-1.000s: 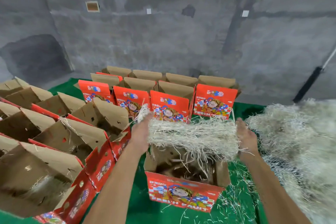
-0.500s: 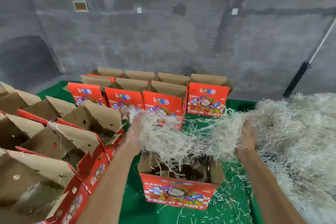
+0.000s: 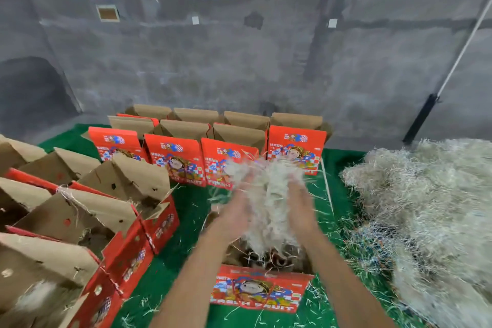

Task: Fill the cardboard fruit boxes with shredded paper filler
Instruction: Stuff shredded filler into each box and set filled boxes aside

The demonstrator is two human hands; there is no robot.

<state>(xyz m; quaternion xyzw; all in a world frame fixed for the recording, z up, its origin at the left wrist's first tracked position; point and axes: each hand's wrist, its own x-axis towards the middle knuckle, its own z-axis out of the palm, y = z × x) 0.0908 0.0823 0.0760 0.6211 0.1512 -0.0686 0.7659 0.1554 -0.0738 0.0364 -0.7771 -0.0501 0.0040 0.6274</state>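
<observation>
- Both hands up over the open box (image 3: 259, 285) nearest the camera; left hand (image 3: 237, 210) and right hand (image 3: 300, 208) press a wad of shredded paper (image 3: 269, 202) between the palms, fingers mostly straight as far as the blur shows. Not a curled grip on either side.
- Wad hangs directly above the box mouth, lower strands trailing into it. Box interior looks dark, with little filler showing; I judge this one just begun.
- Progress: row of boxes at left (image 3: 87, 221) has flaps up; a few strands snagged on edges and a pale tuft in the nearest one, so those seem to have received some filler. How full, cannot tell.
- Back group of boxes (image 3: 173, 157) against the wall: contents hidden behind the red front panels. Filled or not, cannot tell.
- Count: one box under the hands; about five at left, partly cut by the frame edge; roughly eight at the back in two rows of four.
- Supply: one large loose heap of shredded paper (image 3: 426, 208) at right on the green surface (image 3: 191, 208), plenty left. Stray shreds scattered around the working box.
- Judgement: most of the job remains.
</observation>
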